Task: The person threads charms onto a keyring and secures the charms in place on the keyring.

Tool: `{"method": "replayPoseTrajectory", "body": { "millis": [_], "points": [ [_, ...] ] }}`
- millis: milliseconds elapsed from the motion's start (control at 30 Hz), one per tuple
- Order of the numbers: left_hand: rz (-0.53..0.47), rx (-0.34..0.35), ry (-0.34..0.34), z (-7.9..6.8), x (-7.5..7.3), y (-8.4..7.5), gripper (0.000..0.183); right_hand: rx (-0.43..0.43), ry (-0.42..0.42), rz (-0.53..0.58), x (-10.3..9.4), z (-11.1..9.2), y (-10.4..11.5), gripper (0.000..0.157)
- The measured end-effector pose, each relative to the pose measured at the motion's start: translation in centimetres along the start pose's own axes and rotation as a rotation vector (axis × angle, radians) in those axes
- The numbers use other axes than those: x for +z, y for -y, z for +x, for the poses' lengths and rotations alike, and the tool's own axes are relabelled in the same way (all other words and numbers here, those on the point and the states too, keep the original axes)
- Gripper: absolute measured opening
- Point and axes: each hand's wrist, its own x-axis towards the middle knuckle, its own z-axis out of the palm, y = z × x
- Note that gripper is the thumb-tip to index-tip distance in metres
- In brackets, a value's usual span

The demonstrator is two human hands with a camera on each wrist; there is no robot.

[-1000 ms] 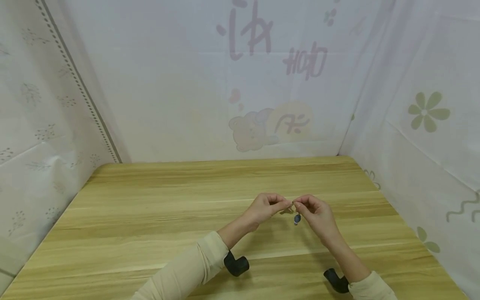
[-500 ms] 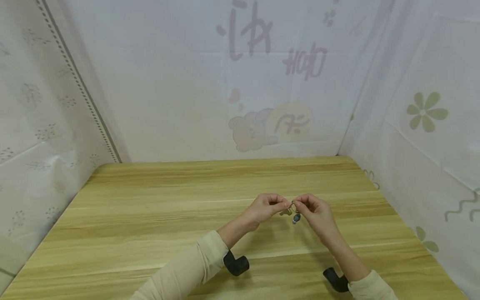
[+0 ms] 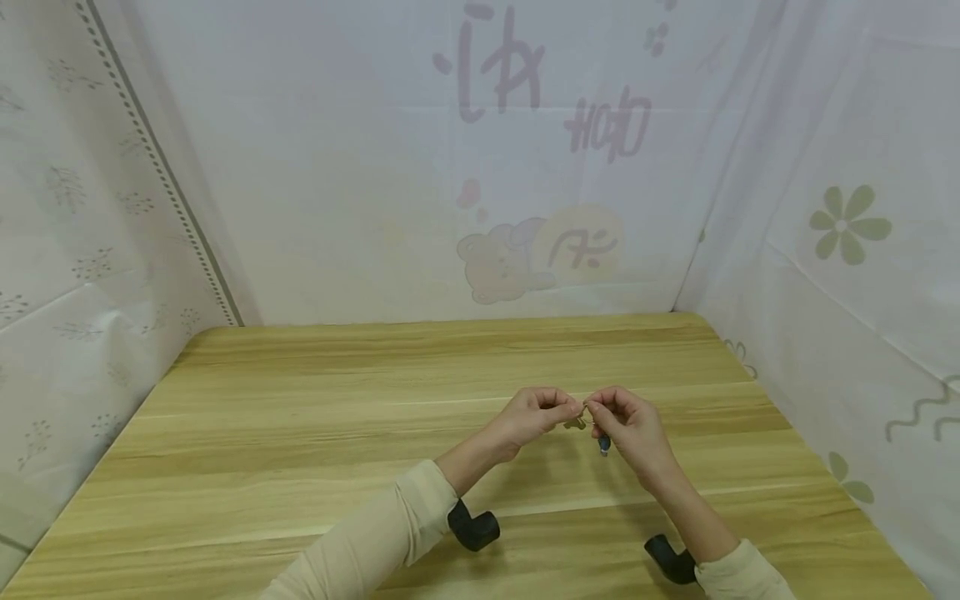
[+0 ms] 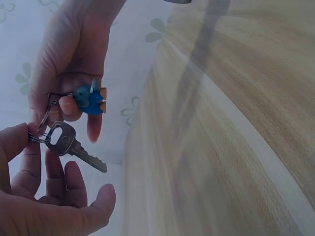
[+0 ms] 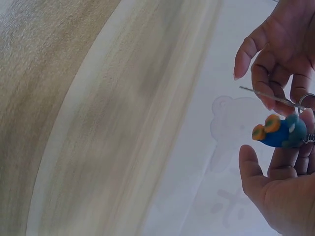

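Over the right half of the table, my left hand (image 3: pixel 525 423) and right hand (image 3: pixel 636 433) meet fingertip to fingertip at a metal key ring (image 4: pixel 39 139). The left thumb and a finger pinch the ring beside a silver key (image 4: pixel 63 140), whose toothed blade points away from the fingers. The right hand pinches the ring's other side. From a short chain hangs a small blue animal charm (image 4: pixel 89 98) with orange feet, lying against the right fingers. In the right wrist view, the key shows edge-on above the charm. Fingertips partly hide the ring.
Below the hands is a wood-grain table (image 3: pixel 300 400). Black curved pieces stick out at both wrists, one by the left cuff (image 3: pixel 474 530) and one by the right forearm (image 3: pixel 670 560). Printed white cloth (image 3: pixel 337 167) walls the back and both sides.
The blue charm has swung slightly right, closer under the right fingers. The key has turned a little. Both hands stay almost in place.
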Motion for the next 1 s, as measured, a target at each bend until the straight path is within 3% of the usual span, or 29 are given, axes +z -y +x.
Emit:
{"method": "replayPoseTrajectory", "body": {
  "millis": [433,733,1000],
  "points": [
    [-0.018,-0.033,0.019,0.05,0.01,0.0,0.026,0.02,0.018,0.007,0.01,-0.11,0.0,0.02],
    [-0.105,-0.064,0.066,0.06,0.01,0.0,0.026,0.04,0.026,0.029,-0.13,-0.13,0.05,0.023],
    [-0.087,-0.063,0.058,0.17,0.03,-0.08,0.026,0.053,0.044,0.033,-0.21,-0.08,0.34,0.022]
  ]
}}
